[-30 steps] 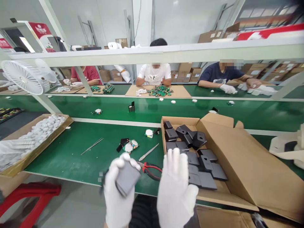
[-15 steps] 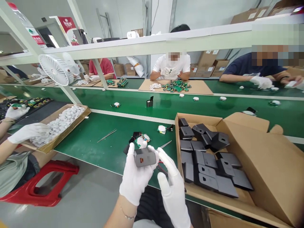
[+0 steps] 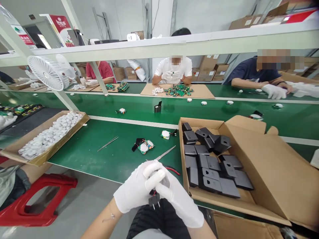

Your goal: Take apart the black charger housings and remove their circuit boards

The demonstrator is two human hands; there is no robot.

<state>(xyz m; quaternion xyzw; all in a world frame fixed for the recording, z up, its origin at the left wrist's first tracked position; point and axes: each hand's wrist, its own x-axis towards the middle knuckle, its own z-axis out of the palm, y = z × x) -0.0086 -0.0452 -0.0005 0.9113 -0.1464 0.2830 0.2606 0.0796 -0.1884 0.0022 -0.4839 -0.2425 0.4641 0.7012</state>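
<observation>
My left hand (image 3: 136,187) and my right hand (image 3: 175,196), both in white gloves, are closed together in front of my lap with their fingers overlapping. Wrapped between them is a black charger housing, almost wholly hidden by the gloves. Below the fingers hangs a small black plug piece (image 3: 154,200) with two metal prongs pointing down and a red wire at its top. Just beyond my hands lie tweezers (image 3: 166,153) and a tool with red handles (image 3: 172,170). Farther off are circuit boards with white pads (image 3: 145,146) and a similar single board (image 3: 165,134).
An open carton (image 3: 183,159) of black housings (image 3: 211,183) stands at my right. On the left are a box (image 3: 42,161) of white pieces, a second pair of tweezers (image 3: 108,143) and a red stool (image 3: 37,202). Beyond the green bench, people work under a shelf (image 3: 149,46).
The housing, earlier plainly visible in my left hand, is now covered by both hands. My right hand has closed in from the side, and the pronged plug now shows underneath.
</observation>
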